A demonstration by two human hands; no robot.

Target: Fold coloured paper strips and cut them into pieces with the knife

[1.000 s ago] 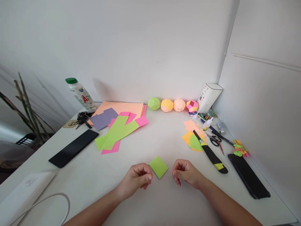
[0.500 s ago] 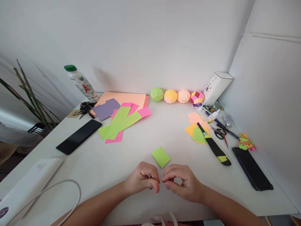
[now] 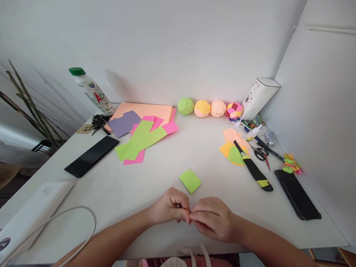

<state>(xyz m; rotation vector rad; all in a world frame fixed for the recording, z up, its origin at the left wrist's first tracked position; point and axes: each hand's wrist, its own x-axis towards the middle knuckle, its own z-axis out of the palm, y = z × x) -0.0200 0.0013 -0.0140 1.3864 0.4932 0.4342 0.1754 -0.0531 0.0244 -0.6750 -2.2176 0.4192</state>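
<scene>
My left hand (image 3: pixel 170 207) and my right hand (image 3: pixel 213 218) rest on the white table (image 3: pixel 116 193) near its front edge, fingers curled, fingertips touching each other. Nothing shows between the fingers. A small green paper rectangle (image 3: pixel 190 180) lies flat just beyond both hands, touched by neither.
Green, pink, purple and peach paper sheets (image 3: pixel 141 129) lie at back left beside a bottle (image 3: pixel 91 91) and keys (image 3: pixel 97 122). Paper polyhedra (image 3: pixel 210 108) line the wall. A utility knife (image 3: pixel 254 170), scissors (image 3: pixel 261 152), paper scraps and two dark phones (image 3: pixel 91 155) (image 3: pixel 297 194) flank the hands.
Both hands drew back from beside the green paper toward the table's front edge and came together until the fingertips met. The paper stayed put.
</scene>
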